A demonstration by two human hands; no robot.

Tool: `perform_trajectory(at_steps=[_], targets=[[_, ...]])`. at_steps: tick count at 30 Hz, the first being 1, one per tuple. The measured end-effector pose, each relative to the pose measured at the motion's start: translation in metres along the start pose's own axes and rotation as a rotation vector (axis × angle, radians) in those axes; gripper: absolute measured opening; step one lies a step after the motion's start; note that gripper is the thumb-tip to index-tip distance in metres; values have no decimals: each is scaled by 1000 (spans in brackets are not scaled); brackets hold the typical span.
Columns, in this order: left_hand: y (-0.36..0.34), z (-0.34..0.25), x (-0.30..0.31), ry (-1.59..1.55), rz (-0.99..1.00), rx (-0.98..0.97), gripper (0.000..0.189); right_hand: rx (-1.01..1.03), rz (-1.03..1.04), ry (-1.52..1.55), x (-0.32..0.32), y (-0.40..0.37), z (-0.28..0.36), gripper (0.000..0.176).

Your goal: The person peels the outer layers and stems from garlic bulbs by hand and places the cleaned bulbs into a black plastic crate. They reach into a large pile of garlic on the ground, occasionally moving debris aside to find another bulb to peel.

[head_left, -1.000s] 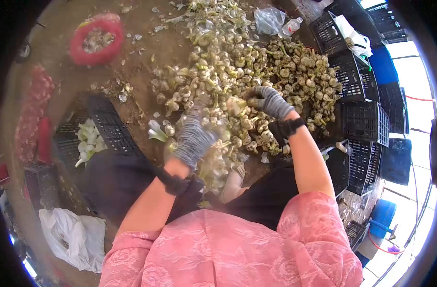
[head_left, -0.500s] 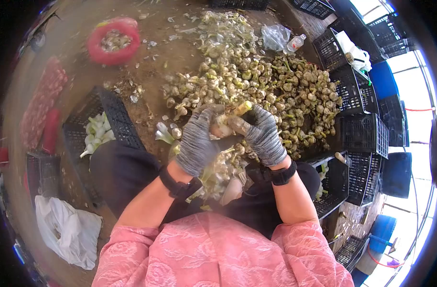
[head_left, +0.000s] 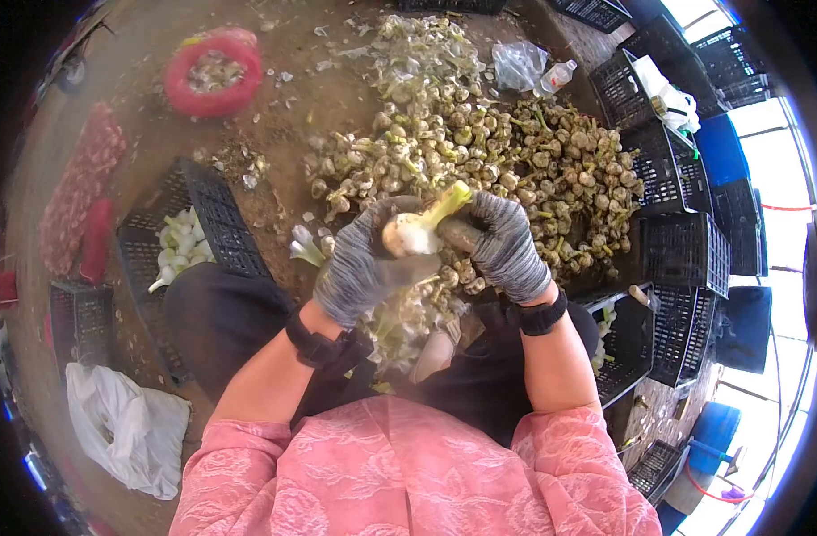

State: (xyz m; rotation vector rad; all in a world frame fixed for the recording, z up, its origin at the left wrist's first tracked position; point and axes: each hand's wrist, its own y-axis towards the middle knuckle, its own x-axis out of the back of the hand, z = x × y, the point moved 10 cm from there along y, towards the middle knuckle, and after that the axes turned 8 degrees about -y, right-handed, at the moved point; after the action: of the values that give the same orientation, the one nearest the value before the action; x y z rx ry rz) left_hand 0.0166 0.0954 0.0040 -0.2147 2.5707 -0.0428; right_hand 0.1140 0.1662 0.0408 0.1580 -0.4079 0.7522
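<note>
A garlic bulb (head_left: 412, 235) with a short green-white stem is held between my two gloved hands, in front of a large heap of garlic (head_left: 462, 143). My left hand (head_left: 362, 268), in a grey striped glove, is curled round the bulb's left side. My right hand (head_left: 506, 246), gloved the same way, pinches the bulb at its stem side, with the stem pointing up and right. Loose peelings (head_left: 404, 330) lie below my hands, between my legs.
At the left, a black crate (head_left: 225, 219) holds peeled white bulbs (head_left: 181, 246). Another black crate (head_left: 627, 348) stands by my right knee. Stacked crates (head_left: 685, 250) line the right side. A red net bag (head_left: 213, 103), a white sack (head_left: 131, 429) and a bottle (head_left: 558, 77) lie on the floor.
The bulb has turned so its whiter surface shows more, and its stem is more exposed. My left hand's fingers have opened out somewhat around it, and my right hand has shifted slightly right.
</note>
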Motion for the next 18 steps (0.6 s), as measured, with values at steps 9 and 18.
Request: perform_trajectory(at_steps=[9,18], targets=[[5,40,-1,-587,98,364,74,-6,-89,311,-4,-2,-7,26],[13,18,32,-175,-47,127,40,-148,-86,716,-14,-5,-16,27]])
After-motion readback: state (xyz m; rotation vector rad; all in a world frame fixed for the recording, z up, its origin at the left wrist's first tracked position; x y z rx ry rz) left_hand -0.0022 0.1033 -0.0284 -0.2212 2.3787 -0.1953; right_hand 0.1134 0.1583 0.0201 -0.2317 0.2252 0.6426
